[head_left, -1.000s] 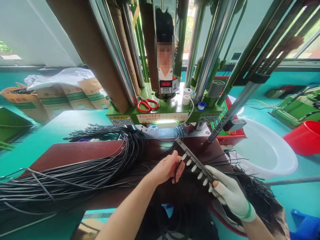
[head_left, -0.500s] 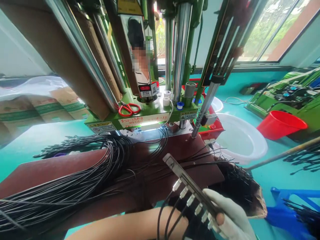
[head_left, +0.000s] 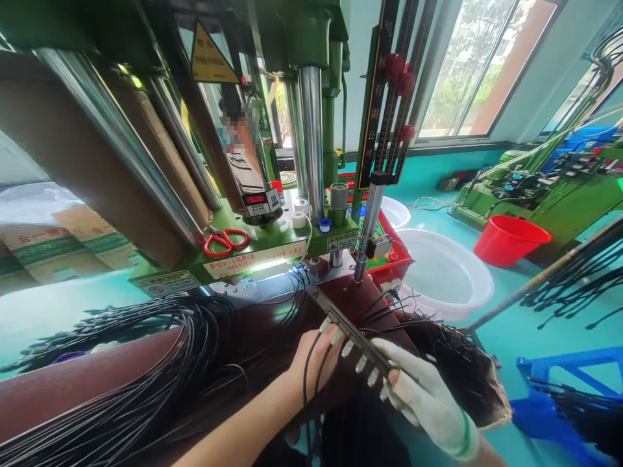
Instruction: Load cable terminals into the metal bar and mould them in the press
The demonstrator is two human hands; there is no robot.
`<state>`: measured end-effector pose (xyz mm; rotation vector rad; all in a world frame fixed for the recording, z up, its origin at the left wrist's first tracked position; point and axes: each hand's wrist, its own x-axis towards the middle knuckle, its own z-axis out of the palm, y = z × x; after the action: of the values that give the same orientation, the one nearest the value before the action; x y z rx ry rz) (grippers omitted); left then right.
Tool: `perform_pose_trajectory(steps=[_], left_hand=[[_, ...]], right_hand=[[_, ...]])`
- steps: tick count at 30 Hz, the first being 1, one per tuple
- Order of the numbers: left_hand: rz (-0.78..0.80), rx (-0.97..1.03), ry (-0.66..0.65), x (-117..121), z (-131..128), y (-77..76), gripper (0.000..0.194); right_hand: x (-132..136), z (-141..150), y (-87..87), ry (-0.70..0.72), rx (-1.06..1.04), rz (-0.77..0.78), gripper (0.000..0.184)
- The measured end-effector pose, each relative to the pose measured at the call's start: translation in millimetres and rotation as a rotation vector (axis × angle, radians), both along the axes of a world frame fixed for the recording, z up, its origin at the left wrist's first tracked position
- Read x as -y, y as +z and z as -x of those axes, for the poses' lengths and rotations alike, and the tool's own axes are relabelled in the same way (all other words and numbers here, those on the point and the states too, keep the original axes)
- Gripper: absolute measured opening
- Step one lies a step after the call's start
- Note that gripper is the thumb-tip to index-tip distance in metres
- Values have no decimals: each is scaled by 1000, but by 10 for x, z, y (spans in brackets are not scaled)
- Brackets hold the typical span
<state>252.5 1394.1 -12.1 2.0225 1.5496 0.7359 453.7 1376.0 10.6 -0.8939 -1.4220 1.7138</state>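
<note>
A narrow dark metal bar marked "A" [head_left: 348, 327] slants across the front of the bench, with a row of silvery cable connectors [head_left: 361, 363] along its lower edge. My right hand [head_left: 428, 395], in a white glove, grips the bar's lower right end, thumb on top. My bare left hand [head_left: 314, 353] is raised to the bar's upper left part, its fingers closed at a connector there and partly hidden behind it. Two black cables [head_left: 307, 376] hang down from the connectors in front of this hand.
Behind stands a green press [head_left: 272, 243] with steel columns and red-handled scissors [head_left: 225, 242] on its plate. A thick bundle of black cables [head_left: 160, 363] covers the brown bench's left side. To the right are a white tub [head_left: 481, 285], a red bucket [head_left: 511, 240] and a blue stool [head_left: 574, 370].
My left hand has come up from below to the bar's connectors. Fewer cables hang from the bar now. The view has shifted right, and my right hand still grips the bar.
</note>
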Motion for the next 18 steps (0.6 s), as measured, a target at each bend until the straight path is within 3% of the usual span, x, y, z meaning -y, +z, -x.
perform_pose_trajectory(steps=[5, 8, 12, 16, 18], left_hand=[[-185, -331, 5, -189, 12, -392, 33], [-191, -418, 77, -192, -18, -447, 32], [-126, -462, 4, -116, 39, -251, 36], [59, -466, -92, 15, 277, 4, 49], [126, -422, -137, 109, 397, 128, 47]], right_hand=[[-242, 45, -231, -96, 125, 145, 59], [-352, 14, -321, -87, 186, 156, 58], [-466, -10, -283, -20, 271, 141, 59], [-573, 2, -230, 63, 434, 140, 58], [-640, 5, -240, 110, 556, 31, 57]])
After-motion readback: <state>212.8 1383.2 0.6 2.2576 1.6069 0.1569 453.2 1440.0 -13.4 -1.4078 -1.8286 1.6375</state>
